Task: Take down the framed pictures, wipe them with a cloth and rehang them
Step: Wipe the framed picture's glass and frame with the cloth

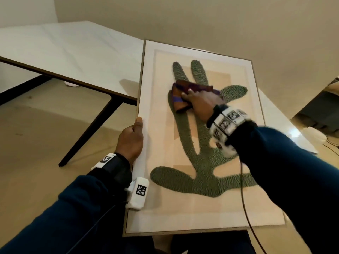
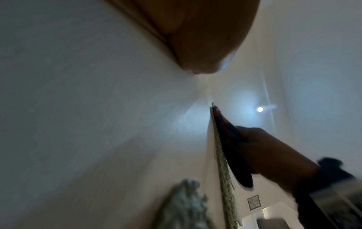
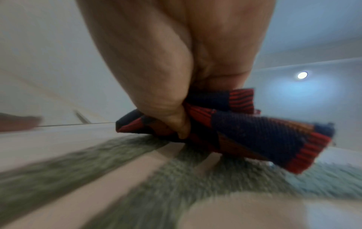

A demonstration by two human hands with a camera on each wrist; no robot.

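A large framed picture (image 1: 159, 213) with a green cactus-like shape on a cream ground lies tilted in front of me, its far end over a table. My left hand (image 1: 131, 139) grips its left edge, thumb on the front. My right hand (image 1: 200, 103) presses a folded red and dark blue cloth (image 1: 185, 96) onto the upper middle of the picture. In the right wrist view my fingers (image 3: 168, 93) curl round the cloth (image 3: 264, 136) above the green shape (image 3: 176, 182). The left wrist view shows the picture surface (image 2: 98, 108) edge-on, with the cloth (image 2: 233, 147) and right hand (image 2: 274, 155).
A white table (image 1: 69, 52) with dark legs stands to the left and behind the frame. A pale wall (image 1: 220, 24) rises behind it. A second pale surface (image 1: 286, 129) lies under the frame's right side. A cable (image 1: 244, 208) hangs from my right wrist across the picture.
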